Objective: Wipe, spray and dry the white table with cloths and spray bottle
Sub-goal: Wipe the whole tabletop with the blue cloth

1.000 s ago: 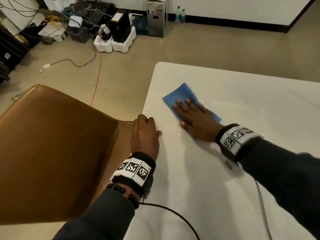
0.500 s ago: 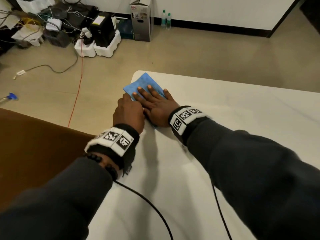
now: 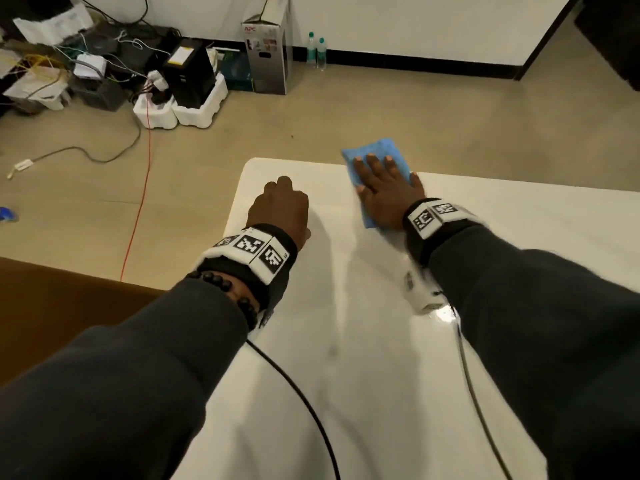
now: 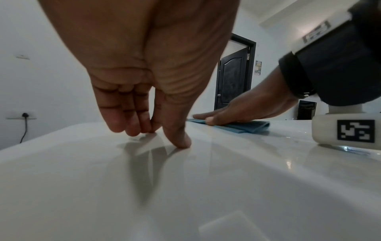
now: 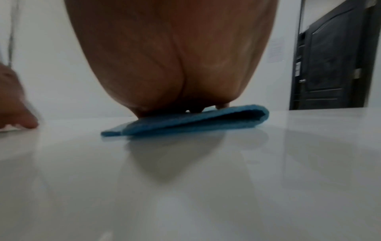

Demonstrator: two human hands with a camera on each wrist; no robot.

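A folded blue cloth lies at the far edge of the white table, partly hanging past it. My right hand presses flat on the cloth with straight fingers. My left hand rests on the table near its far left corner, fingers loosely curled, fingertips and thumb touching the surface, holding nothing. In the left wrist view the right hand and the blue cloth appear to the right. No spray bottle is in view.
A brown chair stands left of the table. Two cables run over the table from my wrists. On the floor beyond lie wires, foam blocks, a cardboard box and two bottles.
My right hand slid the blue cloth from the far left corner rightward along the far edge. My left hand moved from the side edge onto the table near the corner.
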